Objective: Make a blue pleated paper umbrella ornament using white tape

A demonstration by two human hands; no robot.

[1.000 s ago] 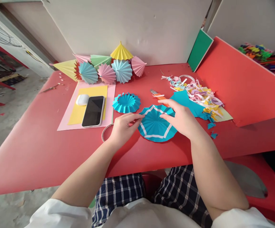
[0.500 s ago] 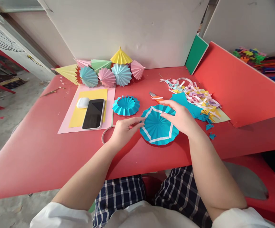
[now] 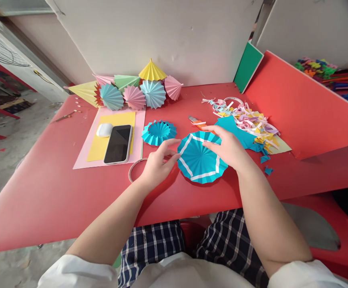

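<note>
A pleated blue paper disc (image 3: pixel 200 162) with white strips near its rim lies on the red table (image 3: pixel 56 200). My right hand (image 3: pixel 229 148) rests on the disc's upper right part, fingers pressed flat on the paper. My left hand (image 3: pixel 158 162) sits at the disc's left edge, fingertips touching the rim, fingers loosely spread. A smaller blue pleated rosette (image 3: pixel 158 133) lies just behind my left hand. A roll of tape (image 3: pixel 135 170) is partly hidden under my left wrist.
A phone (image 3: pixel 118 144) and white earbud case (image 3: pixel 104 129) lie on yellow and pink sheets (image 3: pixel 139 132). Several pastel paper umbrellas (image 3: pixel 134 90) stand at the back. Paper scraps (image 3: pixel 252 122) and an orange cutter (image 3: pixel 198 122) lie to the right, by a raised red board (image 3: pixel 306 108).
My left hand's fingers have lifted and spread at the disc's left rim. The disc has turned slightly under my hands. My right hand stays on it.
</note>
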